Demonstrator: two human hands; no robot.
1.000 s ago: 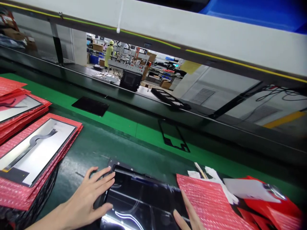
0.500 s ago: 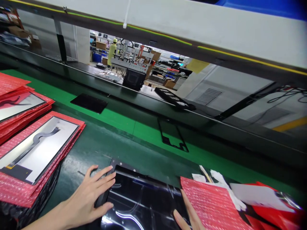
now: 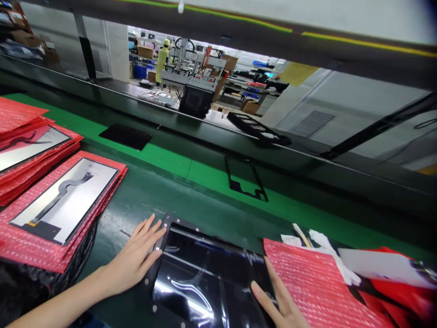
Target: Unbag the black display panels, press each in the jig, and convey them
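A glossy black screen panel (image 3: 208, 273), reflecting the lights, lies within a black frame-like fixture (image 3: 154, 273) dotted with pale round spots. Stretched out and slightly apart, the fingers of my left hand (image 3: 136, 255) rest on the fixture's left edge. My right hand (image 3: 282, 296) has the panel's right edge between thumb and fingers, the thumb on top of the glossy face. Where the fingers go under that edge is hidden. The lower part of panel and fixture runs out of view.
Red bubble-wrap pouches (image 3: 68, 259) are stacked at left, topped by a display panel (image 3: 75, 196) with a ribbon cable. Another pouch (image 3: 307, 273) lies at right beside white scraps (image 3: 324, 246). Further back are a dark panel (image 3: 125, 136) and a thin black frame (image 3: 249, 191).
My view has tilted down slightly. My left hand's fingers have drawn closer together, and it sits more at the fixture's outer edge. My right hand keeps its place on the panel.
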